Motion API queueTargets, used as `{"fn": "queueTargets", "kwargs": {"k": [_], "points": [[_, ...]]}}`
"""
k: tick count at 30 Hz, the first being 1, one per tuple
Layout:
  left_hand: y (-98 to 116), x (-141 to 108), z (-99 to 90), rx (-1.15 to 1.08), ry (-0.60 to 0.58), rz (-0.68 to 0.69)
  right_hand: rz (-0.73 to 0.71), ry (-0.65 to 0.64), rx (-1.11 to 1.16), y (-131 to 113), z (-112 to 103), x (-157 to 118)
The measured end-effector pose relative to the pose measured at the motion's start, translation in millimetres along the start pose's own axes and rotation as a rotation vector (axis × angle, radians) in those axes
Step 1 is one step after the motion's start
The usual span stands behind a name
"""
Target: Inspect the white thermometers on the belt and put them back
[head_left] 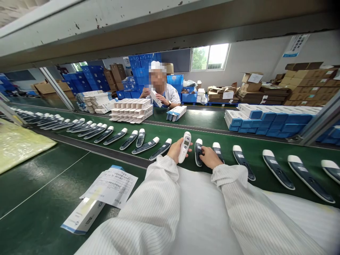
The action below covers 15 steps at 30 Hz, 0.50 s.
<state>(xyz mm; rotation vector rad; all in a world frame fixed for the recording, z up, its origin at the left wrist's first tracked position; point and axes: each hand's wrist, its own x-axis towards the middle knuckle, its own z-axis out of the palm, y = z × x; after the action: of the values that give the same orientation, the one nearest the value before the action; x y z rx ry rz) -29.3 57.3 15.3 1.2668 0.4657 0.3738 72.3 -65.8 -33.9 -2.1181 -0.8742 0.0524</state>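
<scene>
My left hand [175, 151] is closed around a white handheld thermometer [185, 147], held upright with its small display and buttons facing me. My right hand [211, 156] has its fingers curled against the edge of another thermometer [198, 152], which lies on the green conveyor belt with its dark back up. Just beyond the right hand lies one more thermometer [217, 150], partly covered by that hand. Several others are spread along the belt to both sides, white tips pointing away, such as one thermometer [160, 149] left of my left hand.
A printed sheet [114, 186] lies over a white and blue box [83, 216] on the left worktop. Yellowish plastic wrap [23, 143] is further left. Across the belt, a co-worker [170, 94] holds a small box, between carton stacks [131, 109] and blue-ended boxes [271, 118]. A metal beam [132, 32] crosses overhead.
</scene>
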Motion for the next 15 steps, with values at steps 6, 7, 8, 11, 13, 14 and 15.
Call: {"fn": "queueTargets", "kwargs": {"k": [6,7,8,11,13,14,15], "points": [[-9,-2,12.8,-0.077,0.017,0.078,0.01,0.005,0.268,-23,-11,-6],[-10,-1,14.6,-0.089,0.012,0.103,0.013,-0.057,0.429,-29,-13,-8],[-10,-1,15.7,-0.09,0.003,0.119,0.024,-0.127,0.59,-33,-14,-10],[-6,-1,12.3,0.113,-0.009,0.177,0.09,-0.241,0.886,-40,-16,-13],[-1,-1,2.2,0.474,0.083,0.284,0.119,-0.239,0.949,-40,-17,-14],[2,-2,-5.0,0.685,0.16,0.329,0.123,-0.238,0.963,-40,-18,-14],[5,-2,-12.9,0.879,0.235,0.337,0.125,-0.238,0.97,-39,-19,-14]]}}
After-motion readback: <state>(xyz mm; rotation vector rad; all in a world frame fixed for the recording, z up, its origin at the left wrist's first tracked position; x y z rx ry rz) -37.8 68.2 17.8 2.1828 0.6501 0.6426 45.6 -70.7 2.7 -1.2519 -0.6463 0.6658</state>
